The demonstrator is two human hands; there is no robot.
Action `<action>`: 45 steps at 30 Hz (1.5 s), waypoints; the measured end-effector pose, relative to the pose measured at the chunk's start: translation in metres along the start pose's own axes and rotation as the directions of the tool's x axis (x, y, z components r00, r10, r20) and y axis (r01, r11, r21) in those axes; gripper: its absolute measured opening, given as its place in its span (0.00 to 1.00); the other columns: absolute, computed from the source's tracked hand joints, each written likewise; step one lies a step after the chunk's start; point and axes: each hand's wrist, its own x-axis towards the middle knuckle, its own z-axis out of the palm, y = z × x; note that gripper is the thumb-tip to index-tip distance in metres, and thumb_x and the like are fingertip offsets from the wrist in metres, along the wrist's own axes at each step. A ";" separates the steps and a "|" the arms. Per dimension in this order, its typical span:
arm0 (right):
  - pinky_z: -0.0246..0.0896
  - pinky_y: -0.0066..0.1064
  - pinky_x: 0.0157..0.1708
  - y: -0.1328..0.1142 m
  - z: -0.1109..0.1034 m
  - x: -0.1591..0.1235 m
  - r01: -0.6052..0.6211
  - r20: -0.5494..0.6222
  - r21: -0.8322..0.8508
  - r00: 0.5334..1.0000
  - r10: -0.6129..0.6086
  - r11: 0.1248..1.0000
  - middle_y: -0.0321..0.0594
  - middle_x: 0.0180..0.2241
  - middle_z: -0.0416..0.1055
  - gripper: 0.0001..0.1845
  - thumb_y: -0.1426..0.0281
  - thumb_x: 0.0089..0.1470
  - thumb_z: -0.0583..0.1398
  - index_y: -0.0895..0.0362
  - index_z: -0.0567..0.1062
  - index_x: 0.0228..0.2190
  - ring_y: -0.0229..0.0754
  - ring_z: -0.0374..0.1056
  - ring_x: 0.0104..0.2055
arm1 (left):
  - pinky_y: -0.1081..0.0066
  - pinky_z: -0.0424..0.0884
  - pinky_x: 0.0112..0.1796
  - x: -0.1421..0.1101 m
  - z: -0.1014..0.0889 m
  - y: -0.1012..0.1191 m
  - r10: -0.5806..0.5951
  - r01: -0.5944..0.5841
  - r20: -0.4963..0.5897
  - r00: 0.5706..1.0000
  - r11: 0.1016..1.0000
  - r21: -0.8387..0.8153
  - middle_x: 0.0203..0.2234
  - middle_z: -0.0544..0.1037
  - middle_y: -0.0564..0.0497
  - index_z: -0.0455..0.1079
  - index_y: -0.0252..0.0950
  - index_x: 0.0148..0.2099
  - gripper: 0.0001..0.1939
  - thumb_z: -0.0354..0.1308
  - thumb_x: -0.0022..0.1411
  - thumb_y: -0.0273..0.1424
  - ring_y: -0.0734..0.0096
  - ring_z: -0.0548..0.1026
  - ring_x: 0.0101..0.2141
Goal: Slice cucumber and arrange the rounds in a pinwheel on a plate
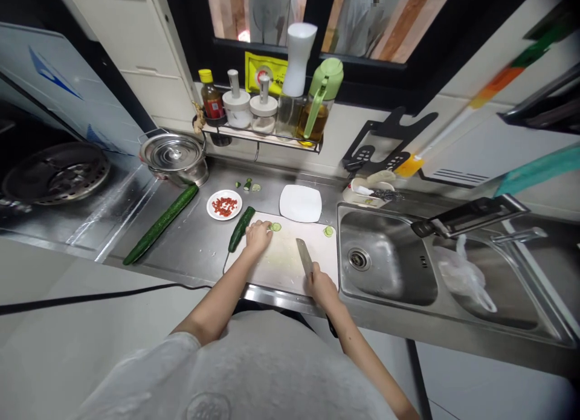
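My right hand point(322, 287) grips a kitchen knife point(304, 257) by its handle, the blade pointing away from me over the white cutting board point(287, 269). My left hand point(259, 235) is on the board's left part, its fingers closed at a pale green cucumber slice point(276, 226). Just left of that hand, a piece of dark green cucumber point(241, 228) lies across the board's edge. Several cut slices point(328, 231) rest at the board's far right corner. Behind the board stands a white square plate point(300, 203).
A small plate of chopped red pieces point(225, 205), cucumber scraps point(248, 184), a long whole cucumber point(162, 224) and a lidded steel pot point(174, 154) are on the left. The sink point(387, 257) adjoins the board at right. A condiment rack point(260, 135) hangs behind.
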 end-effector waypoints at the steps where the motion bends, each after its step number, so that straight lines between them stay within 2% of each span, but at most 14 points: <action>1: 0.50 0.30 0.32 -0.001 0.000 0.001 -0.004 0.008 -0.004 1.000 0.004 1.000 0.46 0.36 0.73 0.16 0.71 0.61 0.44 0.58 0.60 0.49 0.44 0.69 0.38 | 0.62 0.58 0.47 0.006 0.002 0.005 0.007 -0.007 0.000 1.000 1.000 0.011 0.45 0.73 0.45 0.70 0.43 0.52 0.17 0.51 0.62 0.34 0.58 0.68 0.47; 7: 0.51 0.31 0.32 -0.001 0.004 0.002 0.011 0.000 -0.003 1.000 -0.011 1.000 0.49 0.37 0.73 0.15 0.71 0.62 0.43 0.58 0.58 0.49 0.46 0.70 0.38 | 0.59 0.55 0.48 0.027 0.011 0.013 0.099 -0.104 0.053 0.994 0.991 0.088 0.46 0.71 0.43 0.71 0.44 0.52 0.16 0.50 0.63 0.34 0.56 0.66 0.49; 13: 0.51 0.31 0.33 0.000 0.003 0.000 0.000 0.009 0.011 1.000 -0.001 1.000 0.49 0.37 0.73 0.15 0.72 0.62 0.44 0.59 0.58 0.50 0.45 0.70 0.40 | 0.60 0.53 0.48 0.026 0.015 0.011 0.199 -0.199 0.002 0.980 0.975 0.095 0.44 0.73 0.43 0.72 0.42 0.47 0.13 0.50 0.64 0.32 0.57 0.66 0.49; 19: 0.51 0.31 0.32 -0.001 -0.001 -0.001 -0.002 0.028 0.019 1.000 0.001 1.000 0.49 0.36 0.73 0.15 0.72 0.61 0.44 0.59 0.58 0.49 0.46 0.70 0.39 | 0.63 0.56 0.46 0.026 0.016 0.010 0.099 -0.100 -0.038 0.994 0.994 -0.031 0.37 0.77 0.47 0.72 0.39 0.39 0.07 0.53 0.62 0.32 0.62 0.71 0.42; 22: 0.51 0.30 0.31 -0.001 -0.001 -0.001 0.000 0.020 0.019 1.000 0.000 1.000 0.48 0.35 0.73 0.15 0.72 0.60 0.45 0.59 0.58 0.49 0.46 0.70 0.39 | 0.67 0.59 0.43 0.024 0.014 0.005 0.015 -0.019 -0.026 1.000 0.986 -0.166 0.34 0.79 0.50 0.72 0.40 0.38 0.06 0.57 0.59 0.33 0.66 0.73 0.38; 26: 0.49 0.31 0.30 0.000 0.000 0.000 0.004 0.005 0.013 1.000 -0.004 1.000 0.49 0.36 0.73 0.14 0.72 0.60 0.44 0.58 0.58 0.48 0.46 0.70 0.38 | 0.74 0.62 0.35 0.017 0.014 -0.005 -0.070 0.078 0.037 0.997 0.934 -0.350 0.29 0.78 0.53 0.73 0.39 0.37 0.07 0.60 0.53 0.31 0.72 0.73 0.32; 31: 0.49 0.30 0.31 -0.001 0.000 0.000 0.003 0.001 0.007 1.000 -0.003 1.000 0.48 0.36 0.73 0.13 0.72 0.61 0.44 0.58 0.58 0.47 0.45 0.70 0.39 | 0.76 0.64 0.31 0.004 0.017 -0.020 -0.032 0.083 0.125 0.992 0.898 -0.433 0.26 0.77 0.54 0.76 0.37 0.41 0.14 0.60 0.50 0.27 0.74 0.72 0.28; 35: 0.51 0.30 0.32 -0.004 -0.003 -0.001 -0.008 0.020 0.000 1.000 0.008 1.000 0.47 0.37 0.73 0.14 0.72 0.61 0.44 0.58 0.58 0.48 0.45 0.70 0.39 | 0.75 0.64 0.32 -0.008 0.016 -0.022 0.005 0.067 0.189 0.982 0.924 -0.376 0.28 0.79 0.53 0.77 0.39 0.43 0.15 0.57 0.53 0.28 0.73 0.73 0.29; 41: 0.52 0.31 0.32 -0.006 -0.006 -0.001 -0.011 0.039 -0.009 0.999 0.011 1.000 0.49 0.37 0.73 0.14 0.72 0.61 0.44 0.58 0.58 0.49 0.46 0.70 0.39 | 0.73 0.63 0.31 -0.023 0.012 -0.010 -0.109 0.160 0.228 0.968 0.963 -0.217 0.32 0.80 0.52 0.75 0.39 0.37 0.09 0.58 0.53 0.32 0.70 0.74 0.32; 45: 0.52 0.30 0.32 -0.006 -0.008 -0.001 -0.018 0.057 -0.005 0.998 0.019 1.000 0.48 0.38 0.72 0.15 0.72 0.61 0.44 0.58 0.57 0.49 0.45 0.70 0.39 | 0.68 0.63 0.37 -0.033 0.010 -0.006 -0.106 0.102 0.242 0.964 0.994 0.031 0.34 0.80 0.46 0.75 0.39 0.35 0.10 0.56 0.56 0.38 0.63 0.75 0.37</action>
